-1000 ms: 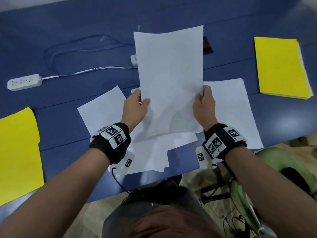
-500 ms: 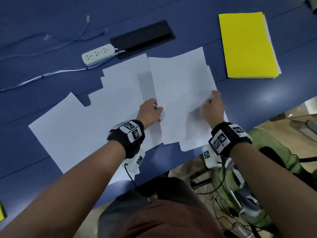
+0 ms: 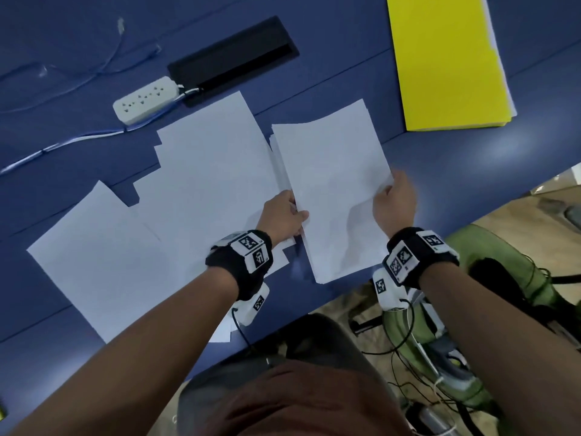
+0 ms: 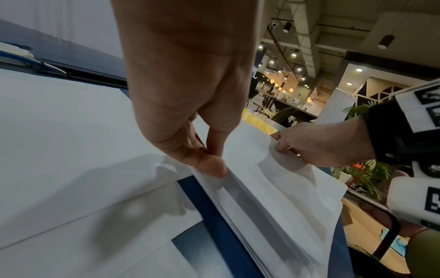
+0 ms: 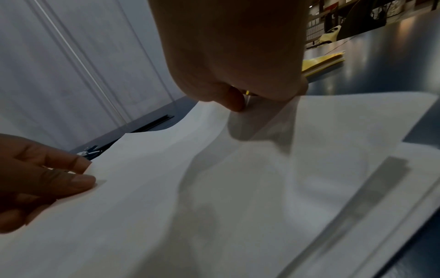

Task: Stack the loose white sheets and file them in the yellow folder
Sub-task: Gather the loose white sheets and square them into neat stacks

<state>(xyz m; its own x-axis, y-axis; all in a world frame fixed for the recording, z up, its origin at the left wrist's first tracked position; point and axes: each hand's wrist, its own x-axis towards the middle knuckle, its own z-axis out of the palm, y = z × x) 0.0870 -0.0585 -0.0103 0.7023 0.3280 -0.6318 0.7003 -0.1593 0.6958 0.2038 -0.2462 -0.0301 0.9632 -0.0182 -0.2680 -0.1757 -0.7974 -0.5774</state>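
Note:
A stack of white sheets [image 3: 333, 190] lies on the blue table near its front edge. My left hand [image 3: 287, 215] pinches the stack's left edge [image 4: 214, 180], thumb on top. At the right edge my right hand [image 3: 393, 196] pinches the stack [image 5: 214, 188], which buckles slightly between the two hands. Several loose white sheets [image 3: 176, 196] lie spread to the left, overlapping one another. The yellow folder [image 3: 446, 61] lies shut at the far right of the table, with white paper edges showing along its right side.
A white power strip [image 3: 146, 99] with a cable lies behind the loose sheets, next to a black cable hatch [image 3: 232, 59]. The blue table [image 3: 471, 171] ends just below my hands. A green chair [image 3: 490, 297] stands under my right arm.
One second ago both hands held the stack upright above the table. It has since come down to lie on the table, to the right of the loose sheets. The head view has shifted right.

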